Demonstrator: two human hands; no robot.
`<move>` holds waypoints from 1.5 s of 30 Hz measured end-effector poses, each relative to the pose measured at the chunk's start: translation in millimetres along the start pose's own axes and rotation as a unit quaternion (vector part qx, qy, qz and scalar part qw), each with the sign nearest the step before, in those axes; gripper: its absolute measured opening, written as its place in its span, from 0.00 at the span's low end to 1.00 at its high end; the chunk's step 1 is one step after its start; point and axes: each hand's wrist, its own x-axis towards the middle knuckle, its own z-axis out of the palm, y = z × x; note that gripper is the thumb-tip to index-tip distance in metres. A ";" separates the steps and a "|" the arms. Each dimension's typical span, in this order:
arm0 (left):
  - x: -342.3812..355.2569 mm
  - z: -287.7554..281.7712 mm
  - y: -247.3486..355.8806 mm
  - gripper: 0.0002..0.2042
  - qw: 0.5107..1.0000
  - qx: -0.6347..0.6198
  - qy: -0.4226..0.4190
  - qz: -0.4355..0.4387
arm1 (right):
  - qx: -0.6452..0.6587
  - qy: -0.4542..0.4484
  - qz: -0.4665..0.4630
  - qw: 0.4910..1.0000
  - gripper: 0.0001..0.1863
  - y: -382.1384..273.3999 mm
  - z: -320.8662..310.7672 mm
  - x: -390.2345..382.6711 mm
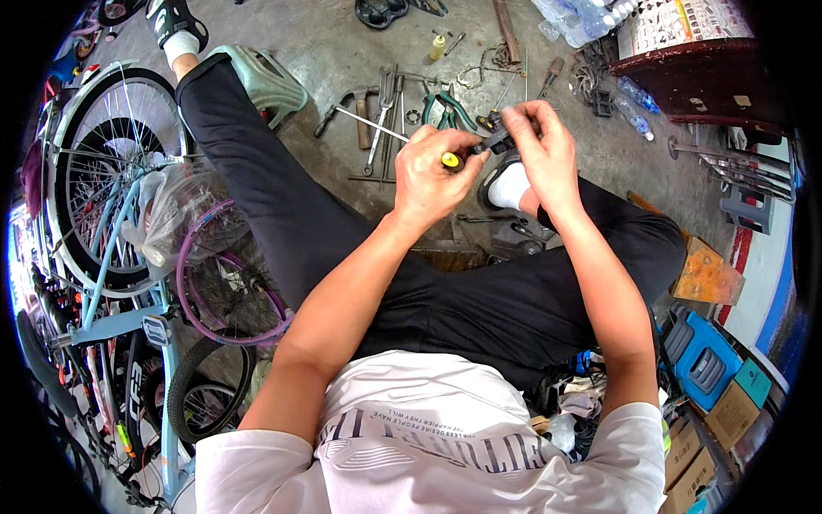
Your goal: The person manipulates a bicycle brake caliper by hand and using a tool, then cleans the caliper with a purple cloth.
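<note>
My left hand (428, 180) is closed around a screwdriver (452, 161), its yellow handle end showing and its pale shaft pointing up and left. Its fingertips meet a small black part (495, 140), whose shape I cannot make out. My right hand (546, 158) grips that black part from the right. On the floor just above my hands lie green-handled pliers (455, 109), several wrenches (379, 128), a hammer (363, 124) and a small bottle (437, 48).
Bicycle wheels (77, 188), a light blue frame (98, 319) and a purple rim (188, 291) crowd the left. A pale green stool (274, 77) sits above my outstretched leg. A dark wooden cabinet (676, 77), plastic bottles (634, 116), a blue plastic stool (702, 368) and cardboard boxes (732, 415) line the right.
</note>
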 end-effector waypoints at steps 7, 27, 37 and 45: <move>-2.2 0.2 -2.3 0.10 1.000 0.011 0.004 0.012 | -0.048 -0.048 -0.022 0.997 0.16 -2.7 -5.0 -4.4; 3.2 -5.2 -2.4 0.09 0.999 0.005 0.023 0.039 | 0.064 -0.030 -0.006 0.997 0.19 -13.9 -12.2 -5.7; 3.5 -5.3 -3.1 0.10 0.999 0.008 0.014 0.032 | 0.058 -0.031 -0.006 0.998 0.18 -13.6 -12.5 -4.8; 3.4 -4.5 -4.3 0.10 1.000 0.009 0.014 0.018 | 0.058 -0.035 -0.002 0.998 0.18 -14.6 -12.8 -4.6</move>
